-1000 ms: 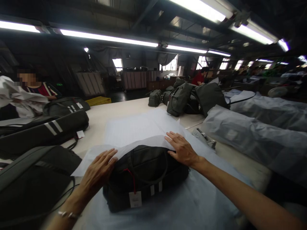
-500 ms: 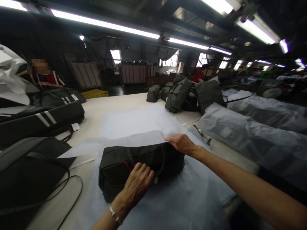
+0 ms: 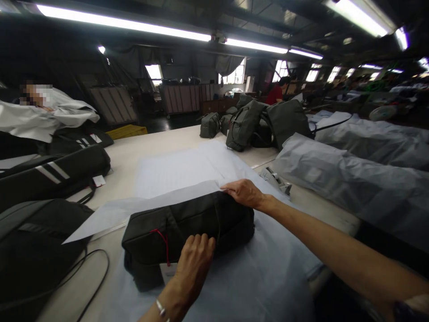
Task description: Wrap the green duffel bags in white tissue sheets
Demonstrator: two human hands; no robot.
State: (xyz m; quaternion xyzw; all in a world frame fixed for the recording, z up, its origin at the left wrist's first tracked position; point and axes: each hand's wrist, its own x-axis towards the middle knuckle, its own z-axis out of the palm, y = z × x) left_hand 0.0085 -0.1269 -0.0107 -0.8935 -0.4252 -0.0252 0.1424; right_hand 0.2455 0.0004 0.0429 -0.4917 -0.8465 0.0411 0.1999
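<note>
A dark green duffel bag (image 3: 147, 246) lies in front of me on thin, whitish sheeting (image 3: 254, 286). A red cord and a white tag hang from its front. My left hand (image 3: 196, 264) is closed at the near side of the bag, with the bag's handle running down to its curled fingers; the grip itself is partly hidden. Between the thumb and fingers of my right hand (image 3: 243, 192) is the edge of a thin white sheet (image 3: 161, 197), lifted behind the bag. That sheet stretches left past the bag's far edge.
More dark bags (image 3: 43, 179) stand close on the left, with a loose black strap. Other bags (image 3: 248, 125) are piled at the table's far end. Bags in translucent covers (image 3: 338, 183) lie right. A grey metal object (image 3: 276, 181) is nearby. A co-worker (image 3: 36, 96) handles white sheeting.
The duffel bag has turned slightly and shifted left and nearer, exposing its tag. My right hand moved a little left with the sheet edge. The co-worker's white sheeting has swung across.
</note>
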